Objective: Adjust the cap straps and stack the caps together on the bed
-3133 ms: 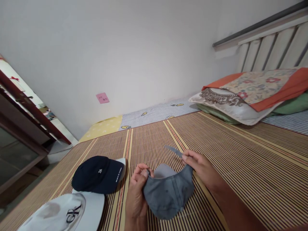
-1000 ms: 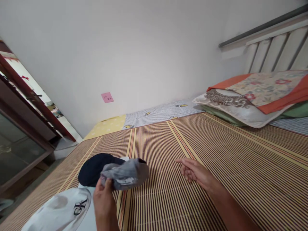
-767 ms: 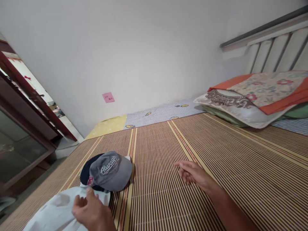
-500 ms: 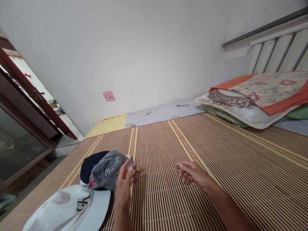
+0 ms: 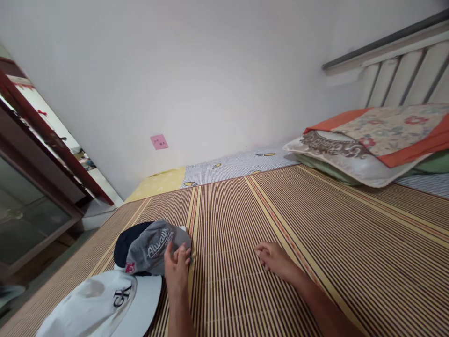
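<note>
Striped mat (image 5: pixel 315 243) on the bed holds three caps. Gray cap (image 5: pixel 154 245) already sits on the dark cap (image 5: pixel 124 243), by the white cap (image 5: pixel 101 304). Left hand (image 5: pixel 176 271) pats its edge with loose fingers; right hand (image 5: pixel 271 257) rests loosely curled, holding nothing.

My left hand (image 5: pixel 176 270) sits at lower centre of the frame, fingers extended forward and spread loosely. My right hand (image 5: pixel 272 256) lies right of centre, fingers curled loosely, forearm running to the bottom right.
</note>
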The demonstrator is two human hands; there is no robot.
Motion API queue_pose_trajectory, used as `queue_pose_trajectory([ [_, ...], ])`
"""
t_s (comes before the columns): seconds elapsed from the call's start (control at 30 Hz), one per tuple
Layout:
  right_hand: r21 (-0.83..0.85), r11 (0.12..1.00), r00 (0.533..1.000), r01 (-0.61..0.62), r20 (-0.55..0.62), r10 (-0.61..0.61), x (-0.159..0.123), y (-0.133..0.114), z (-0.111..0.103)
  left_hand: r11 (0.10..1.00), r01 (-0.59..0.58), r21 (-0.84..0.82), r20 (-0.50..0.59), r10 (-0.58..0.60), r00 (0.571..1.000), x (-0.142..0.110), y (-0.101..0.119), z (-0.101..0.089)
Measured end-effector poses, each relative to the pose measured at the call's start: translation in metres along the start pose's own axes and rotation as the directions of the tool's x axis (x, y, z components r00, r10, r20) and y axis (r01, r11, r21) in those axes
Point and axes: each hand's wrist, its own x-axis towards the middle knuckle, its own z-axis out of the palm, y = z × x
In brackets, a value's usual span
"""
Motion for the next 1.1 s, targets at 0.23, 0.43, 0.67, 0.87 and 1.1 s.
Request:
queue_pose_trajectory([
  [0.23,-0.430,0.898,0.950,0.095,-0.230,-0.211,0.000,0.005,0.034,0.948,-0.202,0.247,0.266,0.134,0.955,-0.040,-0.041,0.059],
  [0.43,-0.620,0.774,0.902,0.126,-0.253,-0.349,-0.006,0.004,0.046,0.698,-0.479,0.532,0.477,0.220,0.851,-0.093,-0.060,0.079],
  [0.67,-0.687,0.701,0.918,0.189,-0.129,-0.374,-0.033,0.016,0.051,0.296,-0.560,0.774,0.581,0.022,0.814,-0.117,-0.044,0.051],
  [0.87,-0.712,0.671,0.925,0.207,-0.081,-0.371,-0.065,0.030,0.040,0.206,-0.523,0.827,0.534,0.002,0.846,-0.131,-0.038,0.023],
  [1.1,-0.753,0.634,0.910,0.177,-0.119,-0.396,-0.094,0.061,0.009,0.146,-0.484,0.863,0.474,0.101,0.875,-0.126,-0.053,-0.026],
])
